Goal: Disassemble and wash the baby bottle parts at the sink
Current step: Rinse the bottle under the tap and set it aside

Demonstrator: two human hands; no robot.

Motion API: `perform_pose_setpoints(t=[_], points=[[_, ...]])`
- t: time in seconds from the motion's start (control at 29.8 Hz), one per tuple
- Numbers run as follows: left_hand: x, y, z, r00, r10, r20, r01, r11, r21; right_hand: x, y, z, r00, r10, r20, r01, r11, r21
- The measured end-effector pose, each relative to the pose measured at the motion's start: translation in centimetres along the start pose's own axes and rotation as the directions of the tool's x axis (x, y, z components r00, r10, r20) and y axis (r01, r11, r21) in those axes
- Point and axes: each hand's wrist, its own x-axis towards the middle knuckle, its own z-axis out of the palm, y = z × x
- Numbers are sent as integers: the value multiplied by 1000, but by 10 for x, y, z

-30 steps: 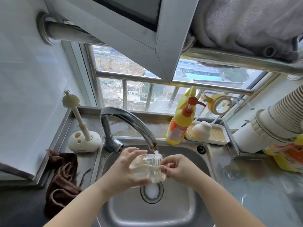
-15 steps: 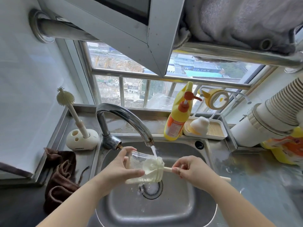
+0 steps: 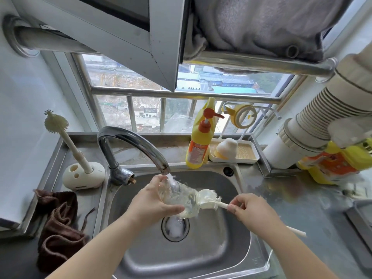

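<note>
My left hand (image 3: 150, 204) grips a clear baby bottle body (image 3: 179, 198), held on its side over the steel sink (image 3: 231, 256) with its mouth to the right. Water from the faucet (image 3: 132, 141) falls on the bottle's base end. My right hand (image 3: 249, 208) grips the cream handle of a bottle brush (image 3: 209, 199). The white brush head sits just outside the bottle's mouth. On a tray (image 3: 245, 156) behind the sink stands a white and yellow bottle cap part (image 3: 226, 149), and a yellow ring part (image 3: 244, 115) hangs on the rack above.
A yellow pump bottle of detergent (image 3: 199, 141) stands behind the sink. A second brush (image 3: 66, 137) rests in a cream holder (image 3: 84, 176) at left, by a brown cloth (image 3: 58, 224). A white ribbed hose (image 3: 322, 115) and a yellow refill pack (image 3: 338, 164) sit at right.
My right hand drew the brush out to the right, so its head left the bottle's mouth. The left hand kept the bottle under the running water.
</note>
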Motion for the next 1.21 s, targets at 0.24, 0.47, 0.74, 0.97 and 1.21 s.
perform_pose_setpoints(t=[0.24, 0.47, 0.74, 0.97, 1.21], points=[[4, 5, 5, 1000, 22, -14, -21, 995, 96, -13, 13, 3, 998, 63, -8, -62, 997, 49], [-5, -10, -9, 996, 58, 61, -51, 993, -105, -14, -2, 11, 1000, 7, 27, -10, 992, 127], [-31, -32, -22, 975, 78, 206, -14, 956, -292, -9, -59, 24, 972, -216, 96, 192, 957, 216], [-31, -43, -37, 975, 16, 221, 76, 913, -401, -5, -82, 15, 922, -379, 73, 376, 925, 52], [-14, -32, -40, 963, 38, 267, -79, 987, 143, -3, -97, 13, 867, -483, 119, 494, 865, -89]])
